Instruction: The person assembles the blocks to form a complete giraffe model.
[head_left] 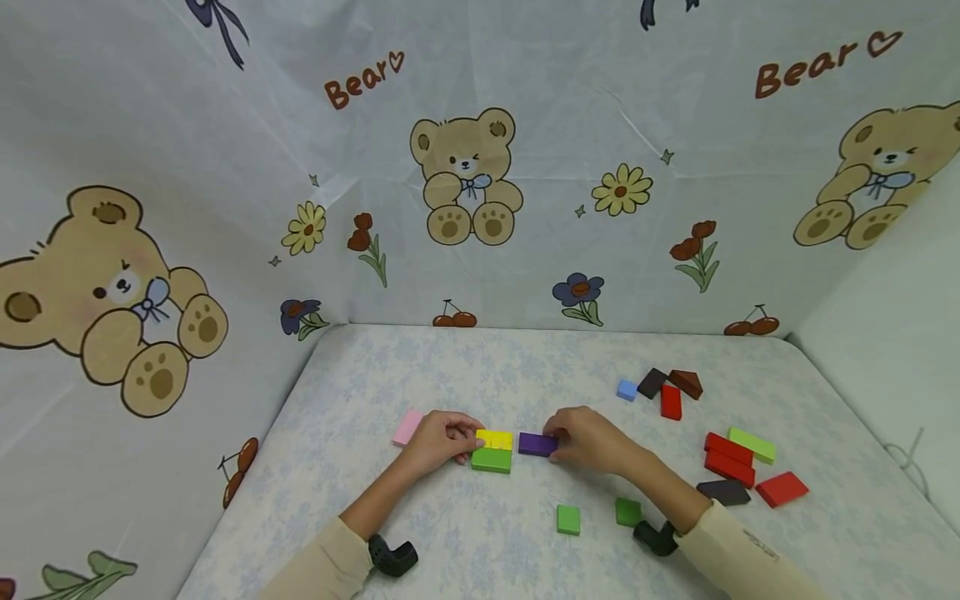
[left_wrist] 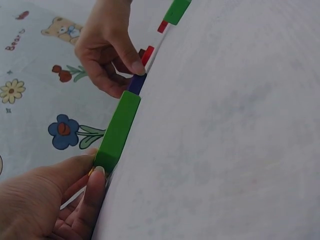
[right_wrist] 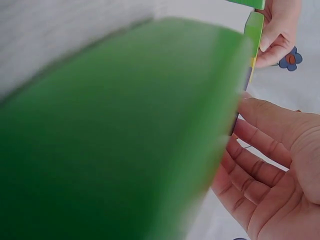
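My left hand pinches the left end of a yellow block between thumb and fingers. Against the near side of the yellow block lies a light green block, which covers most of it in the left wrist view. Just to the right, a purple block lies lengthwise, its right end pinched by my right hand. In the head view a narrow gap separates the purple block from the yellow one. A pink block lies beside the left hand, partly behind it.
Two green blocks, one nearer the middle and one by the right wrist, lie in front. Farther right are several red, black and lime blocks. A blue block sits at the back beside black, brown and red ones.
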